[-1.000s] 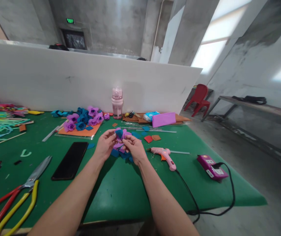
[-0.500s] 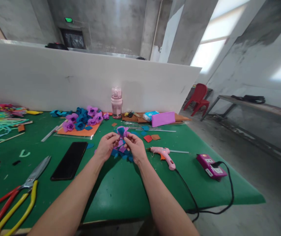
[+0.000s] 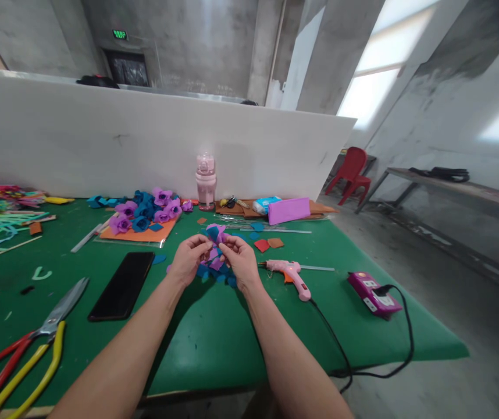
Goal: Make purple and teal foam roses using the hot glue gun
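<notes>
Between my two hands is a small purple and blue paper flower (image 3: 216, 233), pinched from both sides. My left hand (image 3: 191, 259) grips its left edge with thumb and fingertips. My right hand (image 3: 241, 260) has its fingers closed on the right edge. Below the hands lies a pile of blue and purple petal pieces (image 3: 217, 272), partly covered by the fingers. To the right of my right hand a pink glue gun (image 3: 291, 273) rests on its side, a clear glue stick (image 3: 318, 268) poking out of its back.
Finished purple and blue flowers (image 3: 145, 212) sit on an orange sheet (image 3: 153, 235). A phone (image 3: 123, 285) and large shears (image 3: 53, 326) lie at left. A pink bottle (image 3: 206, 181) stands by the white board (image 3: 267, 139). A purple power box (image 3: 374, 294) with a black cord is at right.
The view has shifted very slightly. Both hands keep their pinch, and the flower's top has turned a little between the fingers. At the far left edge, a hand now shows by the coloured strips.
</notes>
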`<state>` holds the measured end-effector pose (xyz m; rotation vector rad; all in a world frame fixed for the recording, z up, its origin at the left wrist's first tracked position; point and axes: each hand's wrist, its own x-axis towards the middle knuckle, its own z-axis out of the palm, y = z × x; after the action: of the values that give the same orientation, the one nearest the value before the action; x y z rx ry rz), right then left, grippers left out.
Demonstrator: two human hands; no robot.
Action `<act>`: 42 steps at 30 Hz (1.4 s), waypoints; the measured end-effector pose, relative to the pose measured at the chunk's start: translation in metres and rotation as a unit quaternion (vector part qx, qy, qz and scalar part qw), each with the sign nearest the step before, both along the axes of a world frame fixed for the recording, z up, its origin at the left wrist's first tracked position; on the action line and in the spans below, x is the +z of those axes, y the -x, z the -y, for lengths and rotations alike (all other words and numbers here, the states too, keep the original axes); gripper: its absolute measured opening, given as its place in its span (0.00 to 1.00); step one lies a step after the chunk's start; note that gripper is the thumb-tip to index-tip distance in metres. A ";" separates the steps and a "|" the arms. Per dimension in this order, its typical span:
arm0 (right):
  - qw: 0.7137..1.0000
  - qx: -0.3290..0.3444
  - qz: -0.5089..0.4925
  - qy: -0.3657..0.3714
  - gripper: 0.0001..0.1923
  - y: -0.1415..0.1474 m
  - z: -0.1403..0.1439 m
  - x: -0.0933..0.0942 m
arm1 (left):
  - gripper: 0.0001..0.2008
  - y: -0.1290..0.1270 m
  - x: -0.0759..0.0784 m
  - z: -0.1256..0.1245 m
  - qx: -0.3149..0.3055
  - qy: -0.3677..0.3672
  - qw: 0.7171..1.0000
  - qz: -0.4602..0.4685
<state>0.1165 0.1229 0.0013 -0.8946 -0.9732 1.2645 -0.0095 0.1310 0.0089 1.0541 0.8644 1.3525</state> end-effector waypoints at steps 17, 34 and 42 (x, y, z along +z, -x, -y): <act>1.000 -0.018 0.000 -0.022 0.14 -0.002 -0.003 -0.003 | 0.10 0.001 -0.001 -0.002 0.019 0.066 0.996 0.056; 1.000 0.013 -0.002 -0.028 0.13 -0.001 0.001 0.001 | 0.12 -0.009 -0.009 -0.001 -0.070 0.045 0.995 0.052; 0.999 0.022 -0.004 -0.027 0.15 -0.001 0.002 0.002 | 0.11 -0.009 -0.010 -0.001 -0.066 0.047 0.994 0.069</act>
<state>0.1178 0.1204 0.0032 -0.8299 -1.0201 1.2726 -0.0010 0.1319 -0.0015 0.9179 0.7365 1.2456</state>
